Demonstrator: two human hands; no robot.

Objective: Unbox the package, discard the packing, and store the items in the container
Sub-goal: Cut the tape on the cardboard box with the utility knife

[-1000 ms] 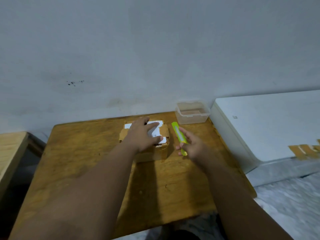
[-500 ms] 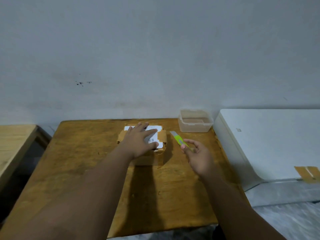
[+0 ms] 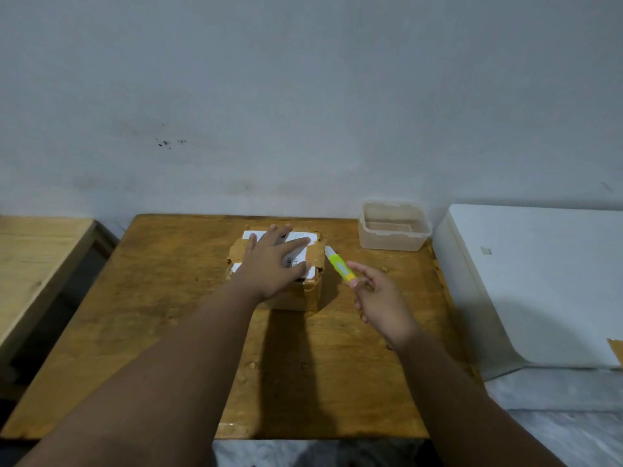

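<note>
Surface (image 3: 168, 298): brown wooden top, worn, with its far edge against a grey wall (image 3: 303, 96).
Package (image 3: 293, 299): small cardboard box, taped shut with brown tape, standing toward 12 o'clock on the surface. A white label (image 3: 303, 236) on its top is partly covered.
Left grip (image 3: 273, 261): the person's left hand lies palm down on the package top. Fingers are straight and spread, pointing toward 12 to 1 o'clock, and are curled round nothing.
Right grip (image 3: 381, 298): the person's right hand is at 3 to 4 o'clock of the package and clear of it. Thumb and fingertips pinch the near end of the cutter, and the other fingers are loosely bent.
Cutter (image 3: 340, 266): yellow-green body with a pale tip, pointing toward 11 o'clock. The tip is just beside the package's right top edge; contact cannot be told.
Container (image 3: 391, 242): clear plastic tub with no lid on, at 1 to 2 o'clock of the package in the far right corner. Contents cannot be made out.
White cabinet (image 3: 539, 281): at 3 o'clock, just off the surface.
Second table (image 3: 33, 257): pale wood, at 9 o'clock.
</note>
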